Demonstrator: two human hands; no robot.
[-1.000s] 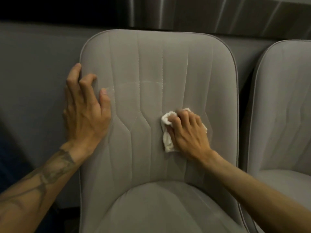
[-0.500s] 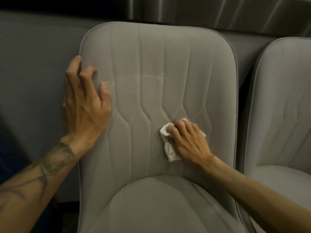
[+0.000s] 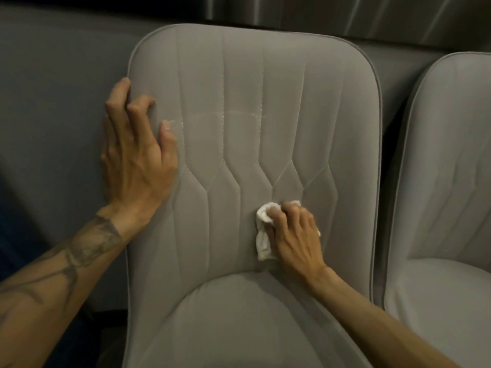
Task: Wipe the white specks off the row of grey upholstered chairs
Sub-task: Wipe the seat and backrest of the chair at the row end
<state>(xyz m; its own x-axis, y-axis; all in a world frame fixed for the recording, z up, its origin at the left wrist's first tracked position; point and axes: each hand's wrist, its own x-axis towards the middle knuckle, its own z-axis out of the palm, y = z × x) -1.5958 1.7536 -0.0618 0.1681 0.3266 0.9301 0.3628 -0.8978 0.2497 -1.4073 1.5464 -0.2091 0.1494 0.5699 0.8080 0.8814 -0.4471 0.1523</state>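
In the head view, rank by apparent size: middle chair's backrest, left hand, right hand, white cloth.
Largest to smallest:
1. backrest
2. left hand, holding the backrest's edge
3. right hand, curled, so smaller-looking; true difference unsure
4. white cloth, partly hidden under the right hand

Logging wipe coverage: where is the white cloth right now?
Head view: the white cloth lies low on the centre backrest, right of middle, gripped by the right hand just above the seat.

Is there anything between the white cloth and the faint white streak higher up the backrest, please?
Nothing visible: only backrest lies between the white cloth and the white streak; the left hand grips its edge.
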